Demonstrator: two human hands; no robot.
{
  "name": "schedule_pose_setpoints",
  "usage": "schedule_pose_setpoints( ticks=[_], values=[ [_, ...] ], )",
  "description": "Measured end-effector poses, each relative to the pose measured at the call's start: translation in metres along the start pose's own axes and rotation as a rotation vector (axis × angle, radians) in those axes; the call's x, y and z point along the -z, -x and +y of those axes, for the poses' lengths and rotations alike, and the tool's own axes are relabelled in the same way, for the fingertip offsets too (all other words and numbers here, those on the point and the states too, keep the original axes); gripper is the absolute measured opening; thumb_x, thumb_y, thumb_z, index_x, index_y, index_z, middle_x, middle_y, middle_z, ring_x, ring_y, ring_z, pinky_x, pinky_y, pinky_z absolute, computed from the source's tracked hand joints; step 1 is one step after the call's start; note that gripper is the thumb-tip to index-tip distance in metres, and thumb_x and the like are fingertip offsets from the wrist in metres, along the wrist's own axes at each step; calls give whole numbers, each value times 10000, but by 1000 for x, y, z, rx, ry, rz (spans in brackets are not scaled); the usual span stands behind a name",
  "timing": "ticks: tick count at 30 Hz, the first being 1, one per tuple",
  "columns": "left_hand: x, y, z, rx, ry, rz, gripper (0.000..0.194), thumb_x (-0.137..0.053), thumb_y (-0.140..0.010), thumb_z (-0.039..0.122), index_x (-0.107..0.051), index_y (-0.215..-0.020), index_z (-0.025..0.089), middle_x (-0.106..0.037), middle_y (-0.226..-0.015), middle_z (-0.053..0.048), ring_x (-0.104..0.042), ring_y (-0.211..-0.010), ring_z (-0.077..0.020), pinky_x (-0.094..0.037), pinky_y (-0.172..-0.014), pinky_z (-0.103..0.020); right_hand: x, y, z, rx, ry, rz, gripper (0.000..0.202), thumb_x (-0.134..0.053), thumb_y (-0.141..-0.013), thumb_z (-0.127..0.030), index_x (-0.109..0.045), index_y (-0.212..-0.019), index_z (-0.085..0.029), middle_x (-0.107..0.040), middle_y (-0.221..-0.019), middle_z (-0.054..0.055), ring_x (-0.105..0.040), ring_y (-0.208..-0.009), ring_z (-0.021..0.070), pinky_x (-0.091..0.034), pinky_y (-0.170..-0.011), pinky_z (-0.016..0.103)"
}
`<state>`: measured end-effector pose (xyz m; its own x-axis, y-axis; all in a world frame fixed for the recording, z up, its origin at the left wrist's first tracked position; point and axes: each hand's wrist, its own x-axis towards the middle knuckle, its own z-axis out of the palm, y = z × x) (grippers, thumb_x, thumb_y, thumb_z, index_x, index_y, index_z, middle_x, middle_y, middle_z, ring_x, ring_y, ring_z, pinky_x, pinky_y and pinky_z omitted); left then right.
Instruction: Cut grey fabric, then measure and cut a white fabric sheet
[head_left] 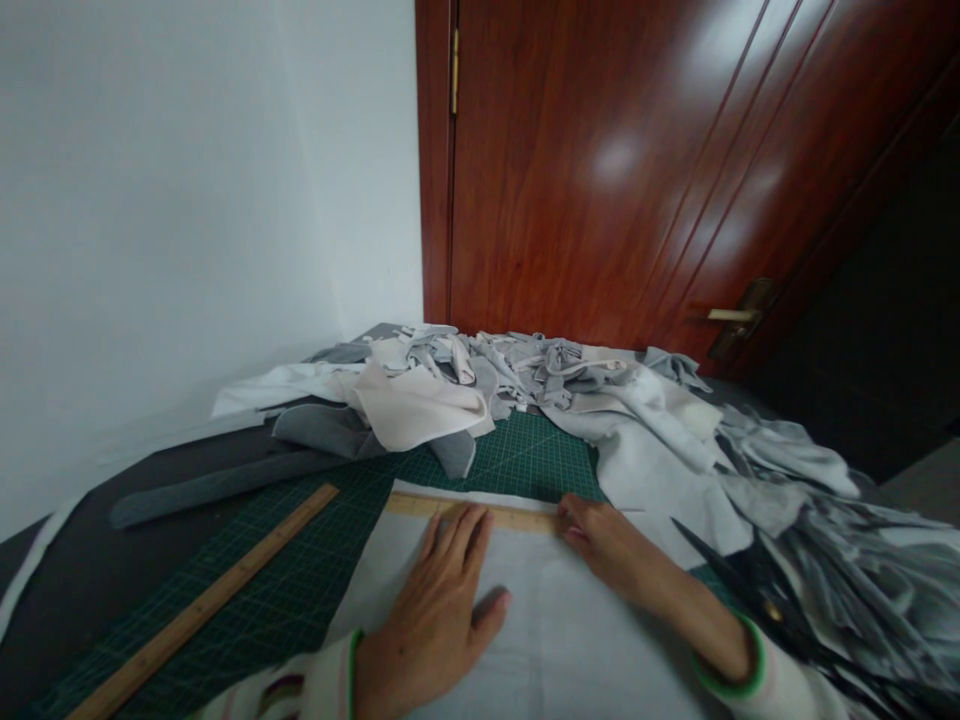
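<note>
A pale cloth (525, 610) lies flat on a green cutting mat (532, 455). Across its far edge runs a wooden ruler (517, 518). My left hand (442, 600) rests flat on the cloth, its fingers stretched out and their tips on the ruler, with the thumb apart. At the ruler's right part, my right hand (592, 535) is closed, fingers bent together; what it holds, if anything, is too small to name. Black scissors (776, 610) lie to the right, beside my right forearm.
A second, longer wooden ruler (210, 600) lies slantwise on the mat at the left. Grey and white fabric scraps (525, 370) are heaped along the back, with more grey fabric (877, 570) at the right. Behind stand a white wall and a reddish-brown door (585, 170).
</note>
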<state>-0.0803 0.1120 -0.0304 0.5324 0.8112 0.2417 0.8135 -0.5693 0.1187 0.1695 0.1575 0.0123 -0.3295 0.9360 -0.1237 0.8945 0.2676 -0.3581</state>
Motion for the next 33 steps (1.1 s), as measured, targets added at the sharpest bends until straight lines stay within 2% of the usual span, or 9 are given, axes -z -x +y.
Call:
schedule_pose_setpoints(
  ticks=[6,11,17,21,26,33],
  values=[
    [-2,1,-2,-33,-36,1,663,-538,-985,363,-345,-1525,31,-430,-1563,-229,-379,-1450,-377,-394,-1152,-622,3,7,5,-29,3,15,223,-469,-924,-49,-633,-1072,-77,-736,-1024,160,-699,-944,266,-491,-833,336],
    [-1,0,-1,-54,-74,13,648,-519,-993,378,-375,-1506,8,-453,-1544,-244,-418,-1429,-376,-423,-1132,-615,8,11,9,-68,12,21,256,-464,-916,-25,-623,-1115,-51,-733,-1067,175,-699,-1004,280,-496,-887,349],
    [-4,-1,-2,-97,-138,94,645,-565,-966,386,-436,-1461,-7,-520,-1490,-248,-491,-1375,-381,-489,-1089,-575,7,14,13,-80,30,32,274,-435,-917,-18,-620,-1118,-41,-736,-1053,191,-704,-1011,317,-503,-880,387],
    [-7,0,-5,-130,-172,161,644,-557,-969,397,-429,-1458,-2,-529,-1482,-245,-508,-1362,-377,-516,-1065,-558,5,13,17,-70,28,39,276,-414,-916,-19,-623,-1093,-55,-737,-1046,184,-705,-1003,312,-503,-875,390],
    [-4,-1,-5,-142,-190,159,651,-583,-952,381,-431,-1450,-10,-533,-1478,-249,-522,-1350,-377,-531,-1052,-548,0,12,23,-50,22,54,289,-409,-912,-36,-609,-1120,-59,-730,-1079,193,-696,-1024,318,-497,-894,400],
    [-6,-2,-5,-153,-207,192,644,-571,-958,394,-440,-1448,-3,-542,-1473,-242,-527,-1347,-366,-534,-1049,-540,2,13,27,-34,-8,61,258,-419,-912,-64,-609,-1082,-102,-738,-1050,162,-700,-988,276,-492,-869,360]
  ],
)
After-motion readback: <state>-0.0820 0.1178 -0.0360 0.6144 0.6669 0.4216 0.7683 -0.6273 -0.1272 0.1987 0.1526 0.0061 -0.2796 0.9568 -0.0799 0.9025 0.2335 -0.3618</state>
